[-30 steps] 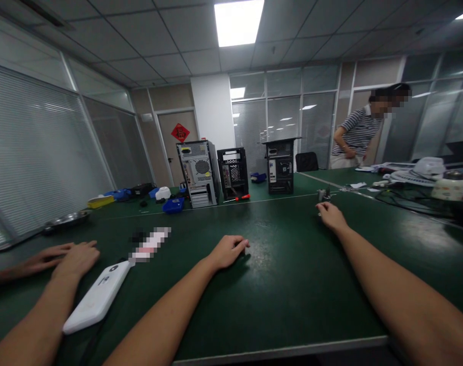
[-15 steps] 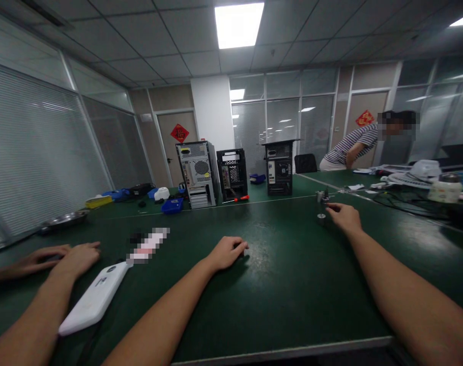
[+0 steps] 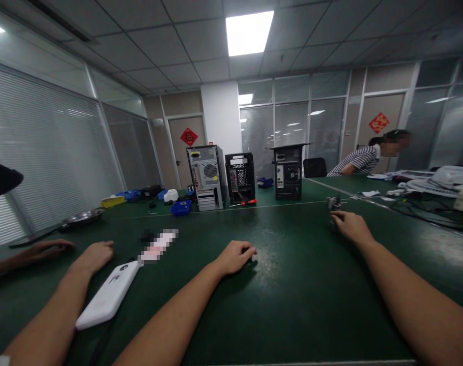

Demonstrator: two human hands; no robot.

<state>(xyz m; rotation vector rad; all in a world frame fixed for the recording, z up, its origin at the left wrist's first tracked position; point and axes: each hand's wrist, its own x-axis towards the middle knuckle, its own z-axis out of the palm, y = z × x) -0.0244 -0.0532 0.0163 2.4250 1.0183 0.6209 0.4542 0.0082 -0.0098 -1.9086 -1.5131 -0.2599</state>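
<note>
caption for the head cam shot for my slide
Left hand curled on the green table, right hand at a small metal part; computer cases stand beyond.

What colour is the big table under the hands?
The table is dark green, best seen in the head view.

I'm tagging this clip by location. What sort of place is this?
Probably an office workroom for computer repair or assembly: desktop tower cases stand on a long green worktable, a red-handled screwdriver by them, blind-covered glass partitions around.
</note>
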